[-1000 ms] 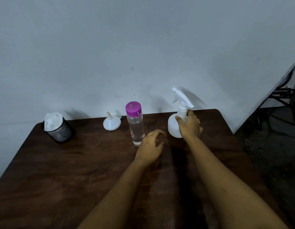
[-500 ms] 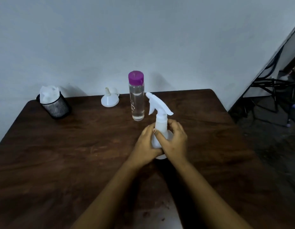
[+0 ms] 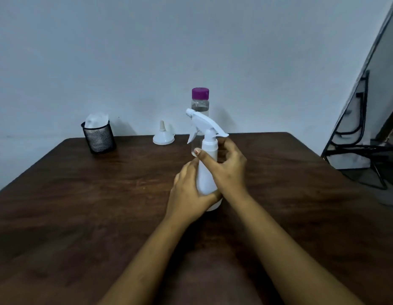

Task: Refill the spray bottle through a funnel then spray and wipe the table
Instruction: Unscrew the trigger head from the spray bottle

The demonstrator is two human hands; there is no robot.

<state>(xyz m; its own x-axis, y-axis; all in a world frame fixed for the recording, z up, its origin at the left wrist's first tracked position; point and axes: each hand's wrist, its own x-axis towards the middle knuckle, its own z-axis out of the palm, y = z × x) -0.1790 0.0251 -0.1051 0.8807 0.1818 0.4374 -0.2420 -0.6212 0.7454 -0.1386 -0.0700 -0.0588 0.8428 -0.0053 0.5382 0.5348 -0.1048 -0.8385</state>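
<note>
Left hand (image 3: 189, 194) is wrapped around the lower body of the spray bottle (image 3: 204, 180), palm on the near side and fingers curled round the far side, so most of them are out of sight. Right hand (image 3: 228, 170) has the neck, with the thumb across the front of the white collar (image 3: 209, 147) and the other fingers curled behind it, just under the trigger head (image 3: 200, 121). So both hands have a proper grip on it.

The bottle is smooth, opaque white plastic with a rounded belly. It stands upright around the middle of the table (image 3: 81, 205), nozzle pointing left. Can't tell if there's anything inside. Its base looks set down on the wood, though the left palm covers part of it.

The table is dark brown with a streaky grain and rounded corners. Right behind the sprayer is a clear water bottle (image 3: 200, 104) with a purple cap (image 3: 200, 93). The trigger and hands hide most of its lower half.

Left of that, a small white funnel (image 3: 163, 137) sits wide mouth down, spout up, at the back edge. Further left is a black mesh cup (image 3: 99, 138) with something white and crumpled (image 3: 96, 118) stuffed in it, tissue or cloth, hard to say.

Behind it all is a plain pale wall (image 3: 147, 51). A black metal frame (image 3: 356, 137) on the right is cut off by the edge.
</note>
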